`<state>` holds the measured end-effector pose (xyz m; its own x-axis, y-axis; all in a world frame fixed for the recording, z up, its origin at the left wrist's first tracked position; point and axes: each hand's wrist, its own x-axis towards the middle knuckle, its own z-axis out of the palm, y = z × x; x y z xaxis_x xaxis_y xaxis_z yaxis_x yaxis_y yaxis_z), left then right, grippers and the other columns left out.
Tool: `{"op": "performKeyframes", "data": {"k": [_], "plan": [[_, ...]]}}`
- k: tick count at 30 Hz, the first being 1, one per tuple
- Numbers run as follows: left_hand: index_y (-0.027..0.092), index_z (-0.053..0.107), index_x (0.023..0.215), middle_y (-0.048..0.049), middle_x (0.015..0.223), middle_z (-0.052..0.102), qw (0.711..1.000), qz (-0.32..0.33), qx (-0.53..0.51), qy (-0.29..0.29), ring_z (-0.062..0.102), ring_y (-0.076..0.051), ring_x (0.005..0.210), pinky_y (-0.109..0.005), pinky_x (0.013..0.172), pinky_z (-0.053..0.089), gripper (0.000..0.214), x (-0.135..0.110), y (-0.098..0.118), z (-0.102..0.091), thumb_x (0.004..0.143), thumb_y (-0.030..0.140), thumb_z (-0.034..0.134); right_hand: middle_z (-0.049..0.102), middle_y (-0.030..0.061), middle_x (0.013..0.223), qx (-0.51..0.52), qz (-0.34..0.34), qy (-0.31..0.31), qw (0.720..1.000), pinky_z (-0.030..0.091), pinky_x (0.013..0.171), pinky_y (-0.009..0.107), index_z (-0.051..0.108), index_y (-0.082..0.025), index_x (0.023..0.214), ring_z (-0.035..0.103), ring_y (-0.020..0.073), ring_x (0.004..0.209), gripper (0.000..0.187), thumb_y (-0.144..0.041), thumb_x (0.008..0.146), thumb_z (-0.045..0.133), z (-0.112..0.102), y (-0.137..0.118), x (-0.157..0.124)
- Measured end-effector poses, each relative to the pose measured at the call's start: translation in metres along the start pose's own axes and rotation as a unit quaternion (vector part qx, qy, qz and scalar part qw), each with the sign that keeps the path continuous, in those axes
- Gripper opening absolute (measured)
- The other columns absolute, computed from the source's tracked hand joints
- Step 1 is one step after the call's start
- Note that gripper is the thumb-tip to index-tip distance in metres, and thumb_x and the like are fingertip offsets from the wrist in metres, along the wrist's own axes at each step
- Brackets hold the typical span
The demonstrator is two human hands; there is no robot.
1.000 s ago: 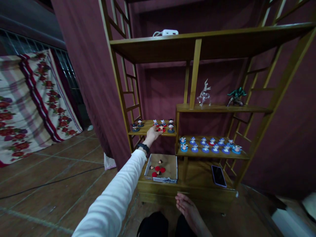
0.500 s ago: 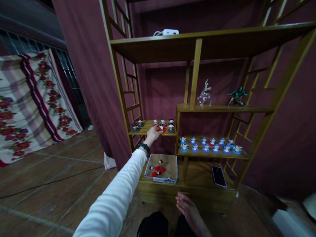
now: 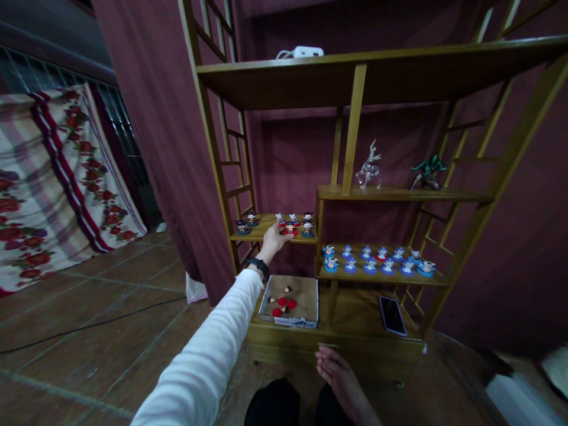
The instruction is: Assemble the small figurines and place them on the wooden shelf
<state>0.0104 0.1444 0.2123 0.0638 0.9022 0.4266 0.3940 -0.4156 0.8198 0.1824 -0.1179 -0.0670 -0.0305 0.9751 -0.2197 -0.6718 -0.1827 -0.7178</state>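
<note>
My left hand [image 3: 275, 238], with a black watch [image 3: 258, 266] on its wrist, reaches to the left shelf [image 3: 265, 232]. Its thumb and fingers close around the red base of a small dark-haired figurine [image 3: 291, 227] standing near the shelf's front edge. Behind it are two white-headed figurines, and a figurine on a dark base [image 3: 307, 228] is just to the right. Two more dark-based figurines, one of them the front figurine [image 3: 242, 226], stand at the left end. Low in front of the cabinet hangs my right hand [image 3: 338, 374], fingers stretched out and holding nothing.
Below the left shelf sits a shallow cardboard box [image 3: 306, 288] with several figurines and red discs. A phone [image 3: 392, 315] lies to its right. Several blue figurines [image 3: 370, 265] line the lower right shelf; a glass deer [image 3: 369, 168] and a green ornament [image 3: 426, 173] stand above.
The view has shifted very slightly. My left hand stays at the red-based figurine, its fingers in nearly the same place. My right hand has not visibly moved.
</note>
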Motion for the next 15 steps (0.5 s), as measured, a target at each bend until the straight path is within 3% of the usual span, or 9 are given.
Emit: {"op": "performKeyframes", "data": {"k": [6,10,12,15], "plan": [[0.013,0.043,0.128,-0.0127,0.107,0.064,0.996,0.027,-0.071,0.042,0.059,-0.022,0.100,-0.031,0.088,0.043,0.076,-0.015,0.015,-0.003,0.060,0.021,0.075,0.067,0.0113,0.102,0.002,0.002,0.002,1.000,0.038,0.096,0.041,0.067,-0.018,0.095,0.056,0.0264,0.106,0.044,-0.032,0.055,0.078,0.001,-0.002,0.000],[0.017,0.043,0.128,-0.0104,0.118,0.058,0.976,0.080,-0.135,0.150,0.054,-0.019,0.109,-0.029,0.094,0.040,0.056,-0.055,0.021,-0.008,0.074,0.021,0.061,0.068,0.0092,0.099,0.004,0.015,0.018,1.000,0.040,0.094,0.040,0.067,-0.019,0.094,0.060,0.0242,0.100,0.041,-0.033,0.056,0.077,0.002,-0.004,0.002],[0.019,0.047,0.125,-0.0086,0.119,0.057,0.968,0.069,-0.148,0.192,0.053,-0.017,0.110,-0.029,0.096,0.038,0.046,-0.088,0.008,-0.006,0.079,0.023,0.054,0.068,0.0086,0.099,-0.003,0.021,0.029,0.999,0.041,0.093,0.041,0.067,-0.019,0.094,0.061,0.0240,0.098,0.041,-0.033,0.056,0.078,0.002,-0.006,0.004],[0.019,0.055,0.115,-0.0083,0.114,0.060,0.966,-0.018,-0.172,0.191,0.055,-0.017,0.107,-0.030,0.095,0.039,0.036,-0.145,-0.041,0.010,0.080,0.022,0.053,0.067,0.0088,0.101,-0.013,0.027,0.030,0.999,0.042,0.093,0.041,0.066,-0.019,0.096,0.060,0.0233,0.097,0.043,-0.031,0.056,0.077,0.001,-0.007,0.009]]}}
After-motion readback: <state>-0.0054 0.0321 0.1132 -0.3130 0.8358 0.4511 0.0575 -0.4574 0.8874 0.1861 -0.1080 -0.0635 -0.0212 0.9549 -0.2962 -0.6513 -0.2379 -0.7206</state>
